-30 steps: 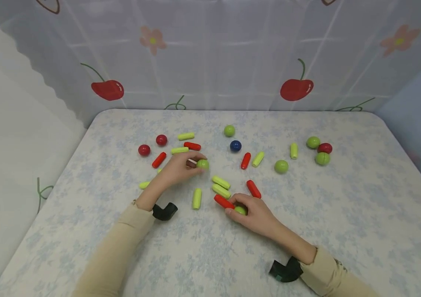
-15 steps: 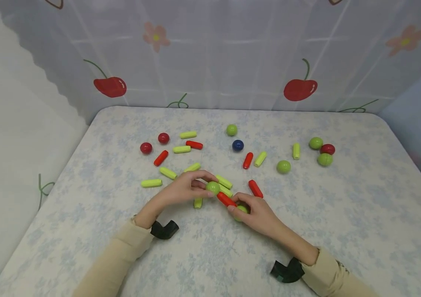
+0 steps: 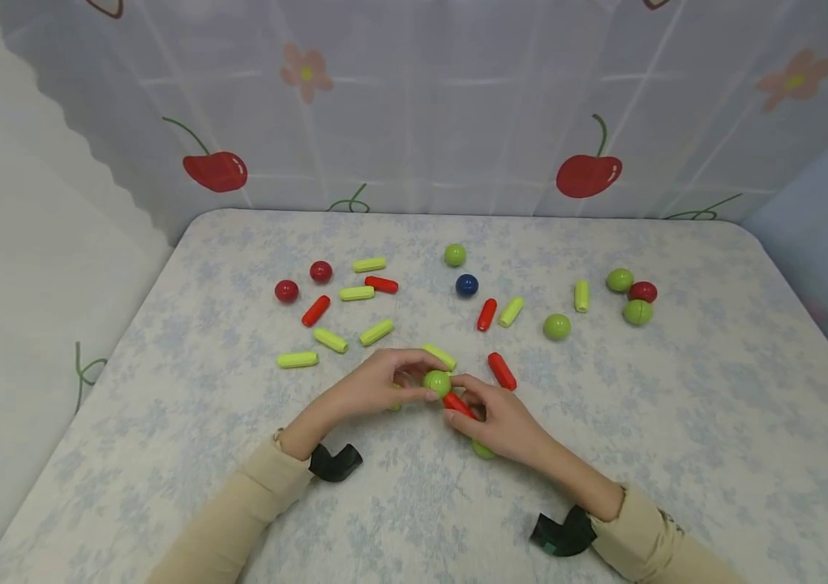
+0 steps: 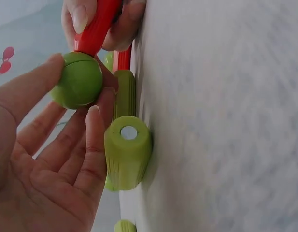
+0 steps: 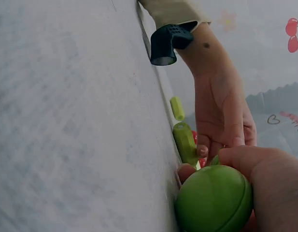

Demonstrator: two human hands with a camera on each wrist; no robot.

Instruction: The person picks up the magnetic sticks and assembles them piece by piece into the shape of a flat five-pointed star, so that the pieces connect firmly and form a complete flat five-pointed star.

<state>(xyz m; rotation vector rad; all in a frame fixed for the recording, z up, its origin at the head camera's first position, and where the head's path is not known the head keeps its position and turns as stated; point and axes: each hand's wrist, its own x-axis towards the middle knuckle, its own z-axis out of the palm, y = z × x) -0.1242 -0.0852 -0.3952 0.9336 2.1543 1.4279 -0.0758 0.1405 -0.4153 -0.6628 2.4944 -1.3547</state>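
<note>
I note: left hand [image 3: 377,384] pinches green ball [image 3: 438,384]; right hand [image 3: 507,422] pinches red stick [image 3: 459,405] — the two pieces touching, well off the worktop [image 3: 676,422]'s far edge.

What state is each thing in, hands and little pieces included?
Left hand: pinching a green ball.
Right hand: holding a red rod.
Green ball: touching the rod's end.
Red rod: gripped, one end against that ball.
Second green ball: beside the right hand; unclear whether joined to the rod.
Blue ball: resting on the table.
Red balls: resting on the table.
Loose red rods: lying flat.
Yellow-green rods: lying flat.
</note>
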